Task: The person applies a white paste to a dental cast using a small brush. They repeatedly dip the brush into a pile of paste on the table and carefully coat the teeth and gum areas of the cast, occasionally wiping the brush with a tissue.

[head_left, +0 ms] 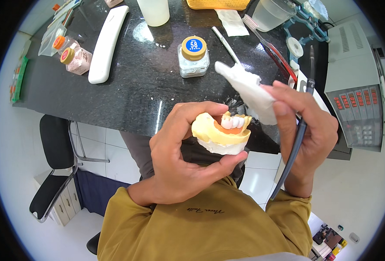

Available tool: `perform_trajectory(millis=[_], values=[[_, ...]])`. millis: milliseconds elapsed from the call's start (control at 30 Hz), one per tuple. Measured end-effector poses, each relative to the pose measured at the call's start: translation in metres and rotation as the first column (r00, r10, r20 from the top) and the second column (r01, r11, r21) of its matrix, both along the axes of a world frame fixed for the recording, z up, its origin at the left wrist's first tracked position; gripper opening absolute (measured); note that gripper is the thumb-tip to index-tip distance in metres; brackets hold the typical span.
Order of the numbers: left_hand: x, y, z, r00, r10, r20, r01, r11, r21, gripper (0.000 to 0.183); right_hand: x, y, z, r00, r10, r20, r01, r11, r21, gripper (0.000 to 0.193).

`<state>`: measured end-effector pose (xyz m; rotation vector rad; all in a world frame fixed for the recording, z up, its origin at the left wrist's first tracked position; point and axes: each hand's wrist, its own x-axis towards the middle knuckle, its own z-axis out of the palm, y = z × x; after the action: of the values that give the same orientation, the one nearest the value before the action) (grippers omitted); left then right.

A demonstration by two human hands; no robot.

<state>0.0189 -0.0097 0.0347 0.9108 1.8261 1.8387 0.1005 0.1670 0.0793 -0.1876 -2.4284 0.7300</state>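
Note:
Above my lap, my left hand (pixel 174 158) is closed around a dental model (pixel 214 132), a yellow plaster jaw on a white base with an orange gum area. White tooth crowns (pixel 232 122) stand along its top, facing right. My right hand (pixel 310 130) pinches a crumpled white tissue (pixel 249 89) between thumb and fingers, just beyond the model and apart from it. A slim dark-handled brush (pixel 297 141) also lies across that hand, its pointed tip up and away from me. A glass jar (pixel 194 65) with a gold lid stands on the counter past the model.
The black counter (pixel 136 98) holds a long white case (pixel 108 45), small powder bottles (pixel 77 60), a white cup (pixel 154 11), a thin white stick (pixel 227 45) and a red toothbrush (pixel 270 50). A furnace-like machine (pixel 353 87) stands right; a black chair (pixel 55 141) left.

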Motion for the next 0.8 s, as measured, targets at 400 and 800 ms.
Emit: perform_trajectory(millis=[400,800], values=[[0.000,-0.003,0.002,0.997,-0.019,-0.074,0.016,0.999,-0.038,0.074,-0.005,0.000,-0.002,0.945,0.321,-0.064,-0.310,0.940,0.139,0.013],[0.004,0.007,-0.008,0.994,0.112,-0.016,-0.111,0.992,0.057,0.064,-0.006,0.002,-0.006,0.945,0.327,-0.032,-0.315,0.930,0.188,0.017]])
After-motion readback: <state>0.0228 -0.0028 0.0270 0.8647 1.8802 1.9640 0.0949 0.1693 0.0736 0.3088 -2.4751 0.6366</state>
